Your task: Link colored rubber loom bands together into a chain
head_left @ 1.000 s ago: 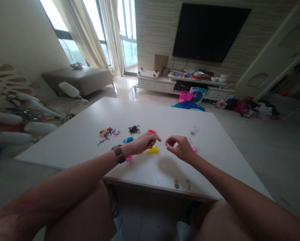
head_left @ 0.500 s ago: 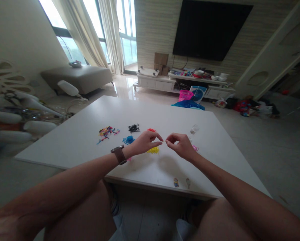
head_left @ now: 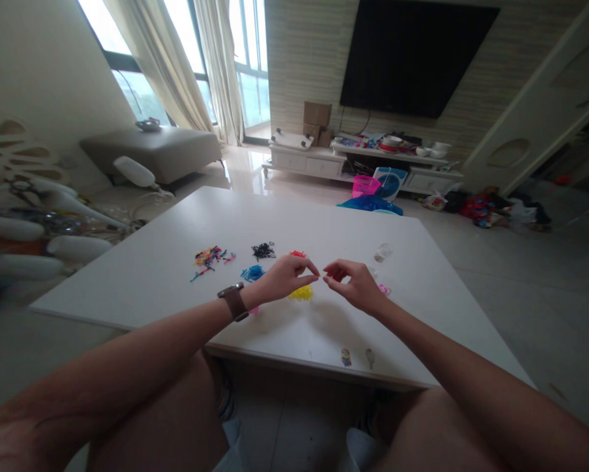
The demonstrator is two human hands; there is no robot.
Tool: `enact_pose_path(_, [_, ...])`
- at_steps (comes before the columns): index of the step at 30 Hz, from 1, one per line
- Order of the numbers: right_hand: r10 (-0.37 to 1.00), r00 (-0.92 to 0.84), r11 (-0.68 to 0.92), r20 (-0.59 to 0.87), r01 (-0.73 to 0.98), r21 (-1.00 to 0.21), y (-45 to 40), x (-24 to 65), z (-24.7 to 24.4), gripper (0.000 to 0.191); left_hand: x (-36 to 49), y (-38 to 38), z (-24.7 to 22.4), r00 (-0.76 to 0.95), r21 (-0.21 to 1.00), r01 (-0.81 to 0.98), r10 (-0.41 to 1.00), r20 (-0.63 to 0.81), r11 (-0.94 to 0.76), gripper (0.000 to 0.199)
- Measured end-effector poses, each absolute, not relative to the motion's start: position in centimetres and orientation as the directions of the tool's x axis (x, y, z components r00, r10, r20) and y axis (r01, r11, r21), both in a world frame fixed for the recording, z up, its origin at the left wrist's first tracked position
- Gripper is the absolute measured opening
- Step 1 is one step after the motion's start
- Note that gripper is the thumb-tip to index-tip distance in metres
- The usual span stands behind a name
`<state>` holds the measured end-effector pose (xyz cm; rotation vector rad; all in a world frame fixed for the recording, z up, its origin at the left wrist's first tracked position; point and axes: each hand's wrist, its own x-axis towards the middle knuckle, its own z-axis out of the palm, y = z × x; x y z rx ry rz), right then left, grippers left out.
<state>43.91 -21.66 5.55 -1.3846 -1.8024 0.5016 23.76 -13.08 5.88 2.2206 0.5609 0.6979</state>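
My left hand (head_left: 294,277), with a brown-strapped watch at its wrist, is closed in a pinch. Something tiny seems to be between thumb and forefinger, too small to name. Opposite it, my right hand (head_left: 351,282) has its thumb and forefinger slightly apart, their tips close to the left fingertips. Under the left hand lies a pile of yellow rubber bands (head_left: 301,294). Red bands (head_left: 298,254) show just behind it, blue bands (head_left: 252,273) and black bands (head_left: 263,251) to its left. Pink bands (head_left: 384,289) are partly hidden by my right wrist.
On the white table (head_left: 176,236) also lie a mixed-colour heap of bands (head_left: 212,259), a small clear container (head_left: 384,253), a small cartoon figure piece (head_left: 346,356) and a small pale object (head_left: 370,358) near the front edge. A pink basket (head_left: 365,186) stands beyond the table.
The thumb and forefinger of my right hand have parted a little, and the hand has shifted slightly left. My left hand stays almost still.
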Motion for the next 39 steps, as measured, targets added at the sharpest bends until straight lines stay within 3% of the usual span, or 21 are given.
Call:
enact_pose_path(16, [0.915,-0.124,0.362,0.385,0.676,-0.642,-21.5,44.3,5.8,0.012,23.8,-12.1,5.8,0.709,0.741,0.231,0.63,0.315,-0.631,0.019])
enact_pose_path(23, [0.921,0.01,0.272,0.39,0.702,-0.658,-20.5,46.2,5.5,0.011,22.4,-9.9,6.6,0.626,0.759,0.325,0.73,0.275,-0.564,0.019])
enact_pose_path(29, [0.924,-0.09,0.326,0.371,0.69,-0.646,-20.8,44.8,5.0,0.01,23.5,-11.2,5.9,0.712,0.771,0.256,0.653,0.258,-0.584,0.018])
enact_pose_path(34, [0.93,-0.094,0.32,0.355,0.682,-0.657,-20.8,45.0,4.6,0.01,23.6,-10.7,4.5,0.753,0.703,0.297,0.611,0.243,-0.646,0.02])
enact_pose_path(39, [0.932,-0.044,0.28,0.359,0.716,-0.64,-20.7,46.0,4.6,0.011,23.2,-8.9,2.5,0.79,0.594,0.417,0.597,0.137,-0.688,0.022])
